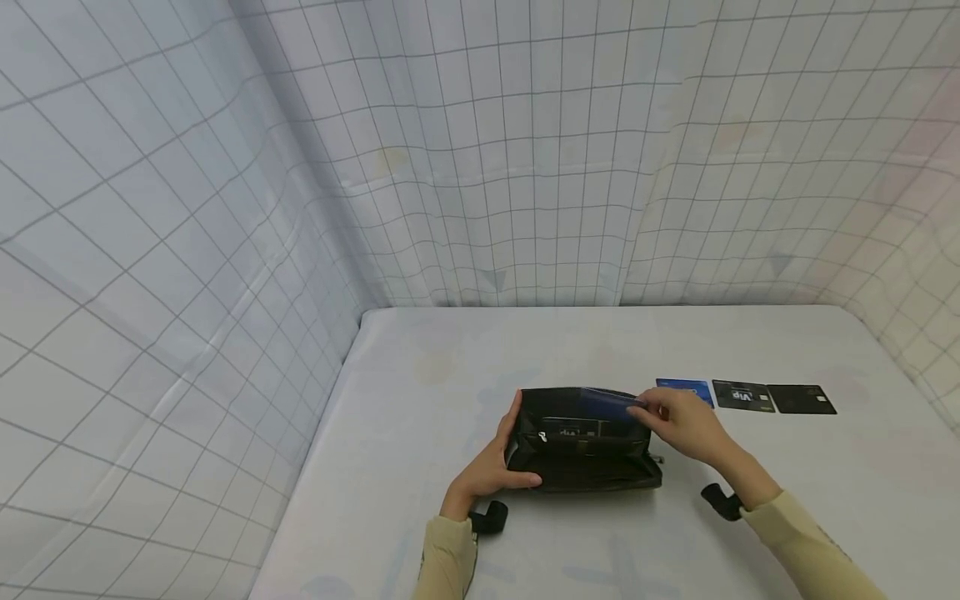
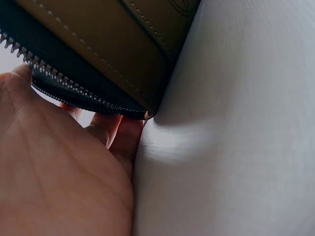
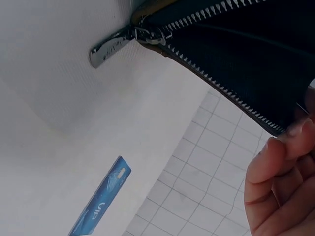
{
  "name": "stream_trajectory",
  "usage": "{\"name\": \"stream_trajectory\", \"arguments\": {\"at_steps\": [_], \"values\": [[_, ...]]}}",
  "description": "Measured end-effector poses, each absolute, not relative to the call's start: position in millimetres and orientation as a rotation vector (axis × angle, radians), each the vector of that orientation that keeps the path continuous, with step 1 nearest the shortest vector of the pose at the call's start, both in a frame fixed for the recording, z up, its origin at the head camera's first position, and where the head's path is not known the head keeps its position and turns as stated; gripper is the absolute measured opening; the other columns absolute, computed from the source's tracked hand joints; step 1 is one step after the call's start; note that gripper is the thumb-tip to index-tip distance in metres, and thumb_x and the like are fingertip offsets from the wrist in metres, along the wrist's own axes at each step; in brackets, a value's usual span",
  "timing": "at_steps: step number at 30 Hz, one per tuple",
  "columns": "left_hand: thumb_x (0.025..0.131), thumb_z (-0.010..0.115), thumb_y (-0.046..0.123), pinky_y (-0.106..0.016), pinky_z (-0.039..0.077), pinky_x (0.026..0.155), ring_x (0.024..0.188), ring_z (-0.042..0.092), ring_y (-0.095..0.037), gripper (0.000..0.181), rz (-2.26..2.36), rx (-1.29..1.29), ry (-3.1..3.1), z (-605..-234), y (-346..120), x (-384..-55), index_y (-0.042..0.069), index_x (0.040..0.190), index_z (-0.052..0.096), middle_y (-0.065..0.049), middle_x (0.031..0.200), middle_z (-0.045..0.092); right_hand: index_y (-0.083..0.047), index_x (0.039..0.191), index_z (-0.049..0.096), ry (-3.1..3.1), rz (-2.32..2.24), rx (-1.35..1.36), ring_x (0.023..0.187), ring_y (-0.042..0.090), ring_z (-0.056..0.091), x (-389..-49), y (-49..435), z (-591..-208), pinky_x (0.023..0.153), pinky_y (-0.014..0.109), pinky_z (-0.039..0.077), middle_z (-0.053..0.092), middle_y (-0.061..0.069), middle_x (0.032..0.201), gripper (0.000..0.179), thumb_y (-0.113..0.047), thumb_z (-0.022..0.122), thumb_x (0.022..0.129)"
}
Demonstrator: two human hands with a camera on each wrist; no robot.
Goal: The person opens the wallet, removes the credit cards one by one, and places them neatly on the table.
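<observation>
A black zip-around wallet [image 1: 592,477] stands unzipped on the table, its inside facing me. My left hand [image 1: 489,468] grips its left end, thumb at the front edge and fingers along the back side. In the left wrist view that palm [image 2: 59,172] lies beside the zip and the wallet's brown outside [image 2: 98,44]. At the upper right of the wallet, my right hand [image 1: 684,423] pinches a dark blue card [image 1: 603,405] that lies partly within the wallet. The right wrist view shows its fingertips [image 3: 268,160] at the zipped edge; the card is mostly hidden there.
Right of the wallet lie a blue card [image 1: 693,387], a dark VIP card [image 1: 742,396] and a black card [image 1: 801,399] in a row. Another card [image 1: 573,428] shows in an inner slot. A metal zip pull [image 3: 110,49] hangs at the wallet's right end. Gridded cloth [image 1: 480,167] surrounds the table.
</observation>
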State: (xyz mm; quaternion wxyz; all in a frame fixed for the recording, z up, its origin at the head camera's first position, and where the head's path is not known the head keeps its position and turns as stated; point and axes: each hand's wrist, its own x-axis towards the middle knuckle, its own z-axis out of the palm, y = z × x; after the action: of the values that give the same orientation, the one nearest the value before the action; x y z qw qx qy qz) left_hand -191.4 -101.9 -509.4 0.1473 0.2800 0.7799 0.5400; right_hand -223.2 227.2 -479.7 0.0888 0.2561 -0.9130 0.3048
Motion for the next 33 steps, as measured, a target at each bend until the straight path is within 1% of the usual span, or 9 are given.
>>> {"name": "stream_trajectory", "arguments": {"at_steps": [6,13,21,25,28,30,33], "values": [[0.077,0.076,0.026,-0.056,0.012,0.109,0.141,-0.008,-0.021,0.115,1.558,0.807,2.247,-511,-102,-191,0.022,0.148,-0.014,0.002,0.154,-0.014,-0.022,0.065,0.05,-2.669,1.008,0.69,0.048,0.003,0.032,-223,225,-483,0.045,0.021,0.029,0.038,-0.013,0.056,0.029,-0.029,0.06,0.091],[0.077,0.076,0.025,-0.056,0.012,0.109,0.141,-0.008,-0.02,0.115,1.557,0.804,2.245,-512,-101,-191,0.022,0.148,-0.014,0.003,0.154,-0.014,-0.02,0.067,0.047,-2.578,1.131,0.623,0.049,0.004,0.032,-221,225,-485,0.045,0.022,0.029,0.038,-0.009,0.058,0.028,-0.023,0.059,0.092],[0.077,0.076,0.032,-0.058,0.012,0.108,0.141,-0.007,-0.023,0.115,1.565,0.817,2.25,-512,-101,-191,0.02,0.148,-0.013,0.0,0.154,-0.014,-0.017,0.077,0.054,-2.495,1.236,0.485,0.051,0.007,0.036,-220,230,-481,0.046,0.024,0.031,0.042,-0.006,0.059,0.018,-0.018,0.054,0.095],[0.077,0.076,0.031,-0.057,0.012,0.109,0.141,-0.008,-0.023,0.115,1.556,0.811,2.255,-511,-102,-191,0.02,0.148,-0.014,0.0,0.154,-0.014,-0.015,0.08,0.055,-2.469,1.279,0.456,0.052,0.008,0.036,-219,233,-478,0.046,0.025,0.03,0.041,-0.004,0.059,0.016,-0.018,0.052,0.096],[0.076,0.076,0.031,-0.057,0.011,0.109,0.141,-0.008,-0.023,0.116,1.556,0.807,2.253,-512,-102,-192,0.021,0.148,-0.014,0.001,0.154,-0.014,-0.014,0.08,0.053,-2.467,1.304,0.432,0.05,0.009,0.036,-217,236,-478,0.044,0.025,0.03,0.038,-0.004,0.058,0.018,-0.019,0.051,0.096],[0.075,0.077,0.031,-0.057,0.011,0.109,0.141,-0.008,-0.023,0.116,1.57,0.806,2.253,-519,-103,-195,0.023,0.148,-0.013,0.002,0.154,-0.013,-0.014,0.08,0.053,-2.469,1.314,0.406,0.049,0.009,0.036,-217,239,-478,0.043,0.025,0.03,0.038,-0.003,0.057,0.018,-0.021,0.051,0.097],[0.073,0.078,0.038,-0.058,0.012,0.108,0.142,-0.006,-0.022,0.118,1.573,0.806,2.279,-532,-103,-200,0.027,0.148,-0.012,0.005,0.155,-0.012,-0.013,0.081,0.053,-2.472,1.326,0.359,0.046,0.011,0.038,-216,244,-478,0.041,0.026,0.032,0.039,-0.002,0.056,0.018,-0.022,0.05,0.097]]}}
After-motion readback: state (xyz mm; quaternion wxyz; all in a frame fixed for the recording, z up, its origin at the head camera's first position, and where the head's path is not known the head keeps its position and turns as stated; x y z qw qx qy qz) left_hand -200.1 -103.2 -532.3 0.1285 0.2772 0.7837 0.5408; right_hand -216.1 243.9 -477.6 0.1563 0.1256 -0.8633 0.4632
